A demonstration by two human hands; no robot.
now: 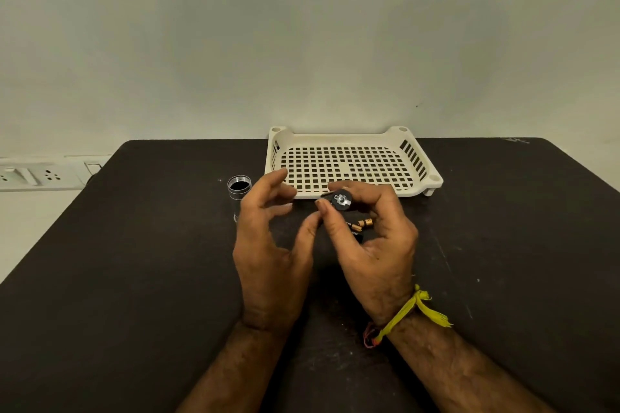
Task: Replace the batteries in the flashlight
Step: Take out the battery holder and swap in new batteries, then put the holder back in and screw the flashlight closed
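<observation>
My right hand grips a small black battery holder with a metal contact on its round end, held above the table. My left hand hovers just left of it, fingers spread and loosely curved, holding nothing. The flashlight body, a dark tube with a threaded silver open end, stands upright on the table behind my left hand. Loose batteries with copper-coloured ends lie on the table under my right hand, partly hidden by its fingers.
A white perforated plastic tray sits at the back of the dark table, just beyond my hands. A wall socket strip is on the far left. A yellow thread is tied round my right wrist.
</observation>
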